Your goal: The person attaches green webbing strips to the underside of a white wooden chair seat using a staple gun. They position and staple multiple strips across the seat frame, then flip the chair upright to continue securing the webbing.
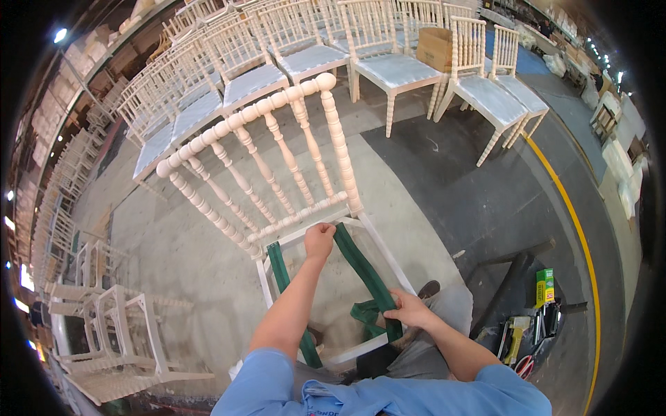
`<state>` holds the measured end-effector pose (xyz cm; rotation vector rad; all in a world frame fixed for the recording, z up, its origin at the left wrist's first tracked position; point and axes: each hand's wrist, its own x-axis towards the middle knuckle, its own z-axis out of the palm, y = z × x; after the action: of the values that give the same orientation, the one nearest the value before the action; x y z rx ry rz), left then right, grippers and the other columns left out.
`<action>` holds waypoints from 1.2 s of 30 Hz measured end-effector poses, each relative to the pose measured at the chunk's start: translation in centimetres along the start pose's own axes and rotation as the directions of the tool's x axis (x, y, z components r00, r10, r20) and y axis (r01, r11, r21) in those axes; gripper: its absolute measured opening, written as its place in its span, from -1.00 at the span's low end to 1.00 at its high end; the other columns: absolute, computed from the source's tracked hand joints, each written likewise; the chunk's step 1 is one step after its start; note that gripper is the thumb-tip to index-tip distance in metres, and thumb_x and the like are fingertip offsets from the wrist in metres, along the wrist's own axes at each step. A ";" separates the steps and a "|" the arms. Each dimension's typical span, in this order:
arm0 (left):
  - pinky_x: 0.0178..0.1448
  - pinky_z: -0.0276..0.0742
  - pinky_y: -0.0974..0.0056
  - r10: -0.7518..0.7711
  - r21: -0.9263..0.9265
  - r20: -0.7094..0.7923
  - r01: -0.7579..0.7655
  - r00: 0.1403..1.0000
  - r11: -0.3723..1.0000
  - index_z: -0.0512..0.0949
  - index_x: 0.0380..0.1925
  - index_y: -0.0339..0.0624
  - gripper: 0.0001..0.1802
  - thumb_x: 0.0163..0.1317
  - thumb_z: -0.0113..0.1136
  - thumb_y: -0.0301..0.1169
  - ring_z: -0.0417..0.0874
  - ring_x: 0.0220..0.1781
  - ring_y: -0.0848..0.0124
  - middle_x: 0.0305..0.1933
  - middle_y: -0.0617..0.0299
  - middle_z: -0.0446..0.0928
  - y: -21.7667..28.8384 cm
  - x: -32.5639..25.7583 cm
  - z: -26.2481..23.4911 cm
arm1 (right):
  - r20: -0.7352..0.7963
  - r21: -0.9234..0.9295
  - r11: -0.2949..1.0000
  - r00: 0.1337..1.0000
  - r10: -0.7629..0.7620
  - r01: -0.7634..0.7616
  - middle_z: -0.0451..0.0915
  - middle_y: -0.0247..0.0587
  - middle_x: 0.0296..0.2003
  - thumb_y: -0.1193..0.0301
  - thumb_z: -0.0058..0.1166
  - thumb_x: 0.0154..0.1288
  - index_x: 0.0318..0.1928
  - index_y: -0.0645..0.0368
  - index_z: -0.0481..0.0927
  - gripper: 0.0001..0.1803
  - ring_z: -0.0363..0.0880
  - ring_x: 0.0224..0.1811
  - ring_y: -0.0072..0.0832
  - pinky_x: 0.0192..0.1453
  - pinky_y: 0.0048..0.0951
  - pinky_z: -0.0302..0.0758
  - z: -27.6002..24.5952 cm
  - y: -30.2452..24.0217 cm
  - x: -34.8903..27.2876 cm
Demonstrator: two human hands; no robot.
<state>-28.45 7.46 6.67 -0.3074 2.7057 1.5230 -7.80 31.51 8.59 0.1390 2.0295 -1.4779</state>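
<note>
1. At the far left, bare chair frames (111, 326) lie stacked on the floor, well apart from the person's hands.
2. A white spindle-back chair (277, 173) stands before the person on the concrete floor (430, 201). Its back rises toward the upper middle of the view and its open seat frame faces the person.
3. The left hand (319, 240) is closed at the rear rail of the seat frame, its grip pinching the far end of a green webbing strap (364, 267).
4. A second green strap (281, 274) runs front to back along the left side of the seat frame, passing under the left forearm.
5. The held strap has its long axis running diagonally from the rear rail down and right to the front rail; it lies taut across the open seat.
6. The right hand (411, 310) grips the near, folded end of that strap at the front right corner of the frame, fingers closed on it.
7. Right of the chair, dark floor lies open up to a yellow line (576, 215).
8. At the lower right, a stapler-like tool (515, 336) and a green box (544, 286) rest on a low dark stand.
9. Rows of finished white chairs (388, 62) fill the background, with a cardboard box (434, 47) on one seat.
</note>
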 end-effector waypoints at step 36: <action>0.49 0.11 -0.28 0.566 0.661 0.197 -0.534 0.801 0.526 0.38 0.36 -0.17 -0.44 0.37 0.04 -0.28 0.31 0.45 -0.17 0.47 0.10 0.33 -3.8 2.4 6.6 | -0.256 -0.504 0.815 0.852 -0.457 0.286 0.59 0.05 -0.05 0.34 0.05 0.38 0.33 0.06 0.42 -0.49 0.62 -0.01 -0.03 0.09 -0.09 0.54 -4.6 -8.1 19.4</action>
<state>-30.62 10.79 -0.29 0.6186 3.3182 0.3621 -28.72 27.54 5.79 -0.2156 2.7890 -1.2132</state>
